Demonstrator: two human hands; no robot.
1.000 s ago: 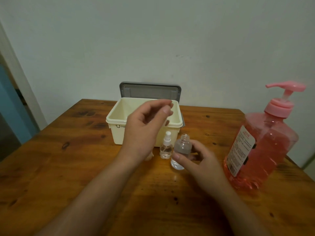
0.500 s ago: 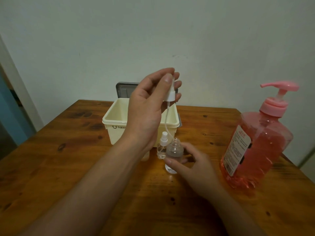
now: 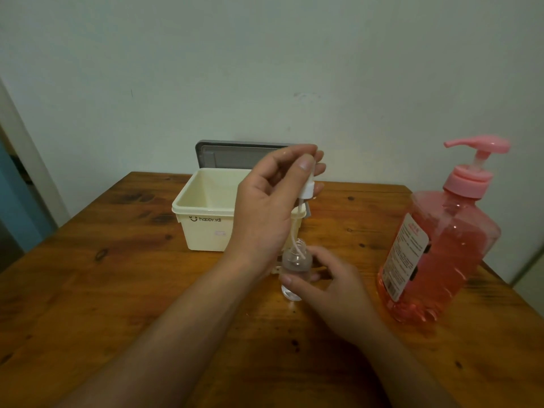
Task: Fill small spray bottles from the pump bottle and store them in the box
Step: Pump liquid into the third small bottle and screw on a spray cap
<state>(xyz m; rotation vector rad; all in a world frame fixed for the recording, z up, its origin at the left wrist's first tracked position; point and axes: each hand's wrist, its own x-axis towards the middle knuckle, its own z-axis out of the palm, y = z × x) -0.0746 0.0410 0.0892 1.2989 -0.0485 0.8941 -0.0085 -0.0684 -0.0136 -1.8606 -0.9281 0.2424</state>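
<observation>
- Raising the cap (image 3: 306,190), your left hand (image 3: 265,210) pinches it above the bottle (image 3: 295,265), tube (image 3: 298,223) still in the neck.
- Your right hand (image 3: 331,288) grips the bottle, near side of box (image 3: 203,231); uncapped, ready for filling.

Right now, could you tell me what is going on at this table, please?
A person is fitting a sprayer to a bottle. The right hand steadies a small clear bottle on the wooden table, while the left hand pinches the white spray head above it, its dip tube reaching down into the neck. The cream box stands open behind, and the pink pump bottle stands untouched to the right.
</observation>
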